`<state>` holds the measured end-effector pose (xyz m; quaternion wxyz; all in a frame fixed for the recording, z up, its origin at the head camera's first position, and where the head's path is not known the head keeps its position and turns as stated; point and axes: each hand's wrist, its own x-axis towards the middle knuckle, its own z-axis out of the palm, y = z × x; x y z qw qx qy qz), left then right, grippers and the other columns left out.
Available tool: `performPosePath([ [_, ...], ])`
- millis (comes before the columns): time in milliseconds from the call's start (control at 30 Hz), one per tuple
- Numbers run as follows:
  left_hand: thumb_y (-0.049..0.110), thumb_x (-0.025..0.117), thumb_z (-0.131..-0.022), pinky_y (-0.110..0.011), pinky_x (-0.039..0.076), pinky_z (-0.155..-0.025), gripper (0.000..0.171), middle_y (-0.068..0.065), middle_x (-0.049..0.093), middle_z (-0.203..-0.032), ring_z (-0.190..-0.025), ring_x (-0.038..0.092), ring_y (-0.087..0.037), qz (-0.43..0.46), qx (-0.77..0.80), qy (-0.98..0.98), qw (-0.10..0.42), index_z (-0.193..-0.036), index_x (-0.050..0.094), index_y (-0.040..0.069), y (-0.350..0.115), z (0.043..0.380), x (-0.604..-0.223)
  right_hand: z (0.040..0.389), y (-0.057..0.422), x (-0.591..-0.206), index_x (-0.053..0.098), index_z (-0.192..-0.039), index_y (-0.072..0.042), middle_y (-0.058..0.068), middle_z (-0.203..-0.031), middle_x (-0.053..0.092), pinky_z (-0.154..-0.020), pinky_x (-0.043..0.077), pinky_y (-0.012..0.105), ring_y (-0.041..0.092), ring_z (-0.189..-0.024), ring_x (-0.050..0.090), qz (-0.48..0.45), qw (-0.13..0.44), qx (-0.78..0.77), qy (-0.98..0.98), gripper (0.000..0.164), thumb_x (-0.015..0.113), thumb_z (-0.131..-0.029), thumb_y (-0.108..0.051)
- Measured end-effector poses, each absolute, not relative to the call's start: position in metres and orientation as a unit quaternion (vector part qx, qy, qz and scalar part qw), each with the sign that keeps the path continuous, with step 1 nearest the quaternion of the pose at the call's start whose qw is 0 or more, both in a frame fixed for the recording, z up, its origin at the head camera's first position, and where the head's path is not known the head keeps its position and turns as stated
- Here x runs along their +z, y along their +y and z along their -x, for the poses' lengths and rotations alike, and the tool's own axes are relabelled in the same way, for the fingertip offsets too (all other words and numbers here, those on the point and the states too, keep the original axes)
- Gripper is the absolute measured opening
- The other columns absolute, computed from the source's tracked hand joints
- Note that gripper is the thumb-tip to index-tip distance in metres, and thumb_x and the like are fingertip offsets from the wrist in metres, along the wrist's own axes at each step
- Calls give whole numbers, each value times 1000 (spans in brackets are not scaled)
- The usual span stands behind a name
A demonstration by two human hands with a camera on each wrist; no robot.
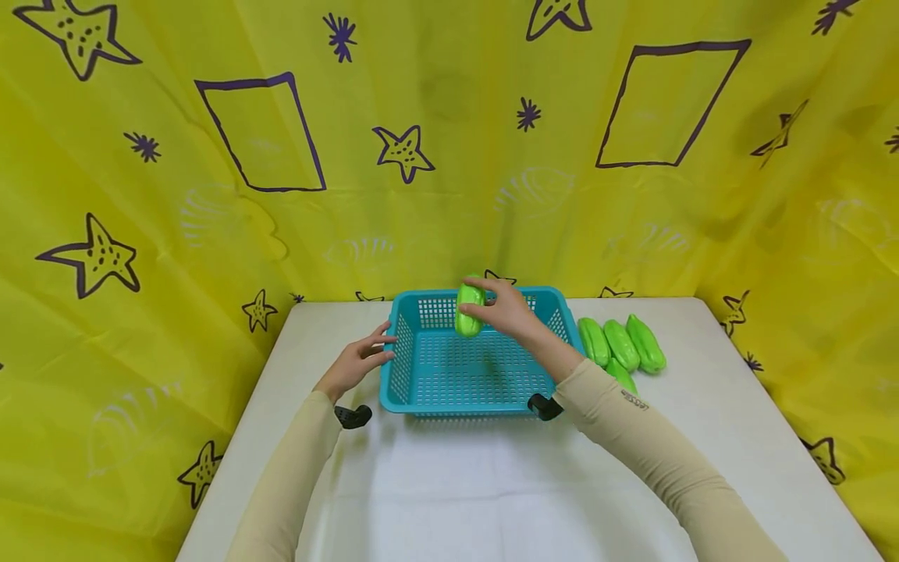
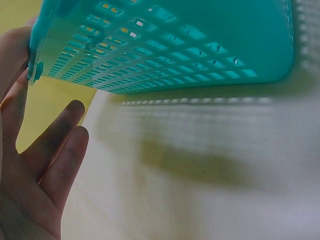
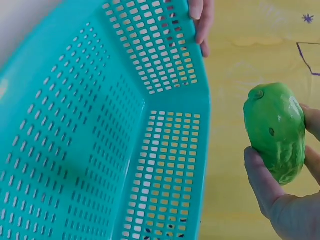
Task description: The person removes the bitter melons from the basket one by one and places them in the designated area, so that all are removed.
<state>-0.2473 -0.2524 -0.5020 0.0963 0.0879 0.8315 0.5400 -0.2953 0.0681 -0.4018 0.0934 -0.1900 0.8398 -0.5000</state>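
Observation:
A glossy, oblong green vegetable [image 3: 276, 131] with a stem nub and small dark spots is held by my right hand [image 1: 507, 311], pinched between thumb and fingers. In the head view it overlaps the far part of a blue-green plastic basket [image 1: 463, 412]; the right wrist view shows it above the rim. My left hand [image 1: 355, 361] is at the basket's left side, fingers spread and fairly straight, fingertips at the rim. The left wrist view shows two of its fingers [image 2: 65, 150] standing away from the slotted wall. Inside the basket, only its slotted floor shows.
Several similar green vegetables [image 1: 621, 345] lie on the white table [image 1: 449, 499] just right of the basket, one partly hidden by the right arm. A yellow curtain [image 1: 449, 218] with dark star drawings hangs behind and along both sides of the table.

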Motion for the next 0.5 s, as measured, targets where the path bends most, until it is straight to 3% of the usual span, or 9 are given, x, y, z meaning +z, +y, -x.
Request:
performPosePath([
  [167,38,64,-95,-54,35,-110,49,16,24,-159,-135,42,-34,-89,541,830,97,-138,57,16,-252,247,-502,283,88,-401,50,-144,-21,12,-147,42,-75,54,42,32,-101,66,188,92,-503,839,58,71,-91,-32],
  [500,32,62,-97,-56,33,-110,47,15,22,-160,-137,40,-37,-88,544,829,99,-139,55,14,-252,248,-505,257,126,-407,50,-144,-18,15,-151,37,-81,55,43,39,-113,61,179,71,-510,838,62,71,-90,-36],
])
